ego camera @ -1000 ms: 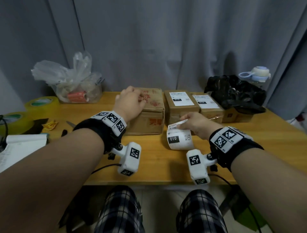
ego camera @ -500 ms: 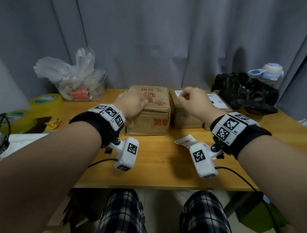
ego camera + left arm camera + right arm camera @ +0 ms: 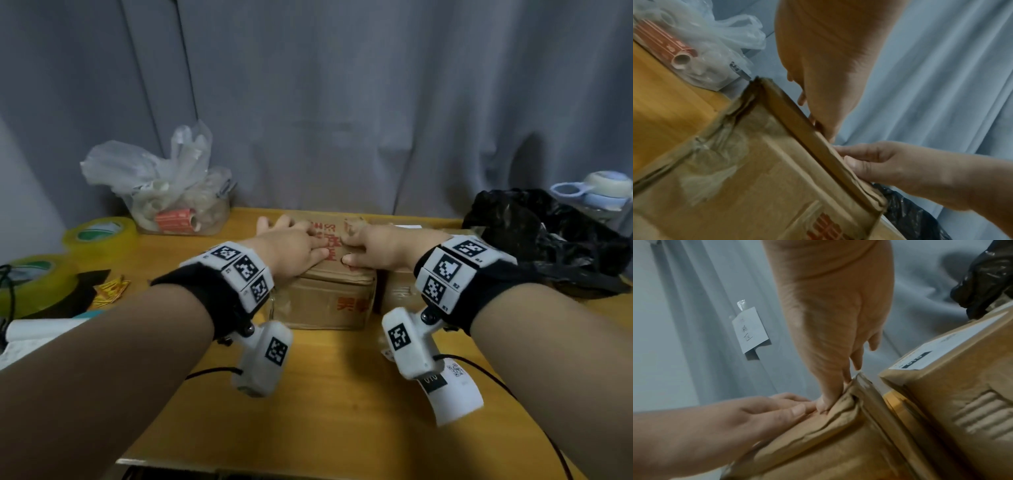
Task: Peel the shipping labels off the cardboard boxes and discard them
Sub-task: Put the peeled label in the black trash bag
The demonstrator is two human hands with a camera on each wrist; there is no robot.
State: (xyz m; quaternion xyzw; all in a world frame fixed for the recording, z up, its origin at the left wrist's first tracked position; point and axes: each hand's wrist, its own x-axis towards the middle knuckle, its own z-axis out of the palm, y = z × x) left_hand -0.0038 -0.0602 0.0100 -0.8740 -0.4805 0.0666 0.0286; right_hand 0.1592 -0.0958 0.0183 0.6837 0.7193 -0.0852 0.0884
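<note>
A worn brown cardboard box (image 3: 325,301) with red print stands mid-table and shows no label on its top or front. My left hand (image 3: 294,243) lies flat on its top, fingers straight. My right hand (image 3: 380,245) holds the box's front top edge (image 3: 828,443), thumb dug into the crumpled rim and fingers over the top. A peeled white label (image 3: 452,397) lies curled on the table, below my right wrist. A second box (image 3: 397,291), just right of the first, keeps its white label (image 3: 937,350).
The yellow wooden table (image 3: 308,394) backs onto a grey curtain. A clear plastic bag (image 3: 164,185) and tape rolls (image 3: 99,236) sit at the left. At the right are a black plastic bag (image 3: 548,240) and a pale bottle (image 3: 599,188). Papers lie at the left edge.
My right hand let go of the peeled label, which now lies on the table. That hand moved onto the printed box beside my left hand, which stayed on the box.
</note>
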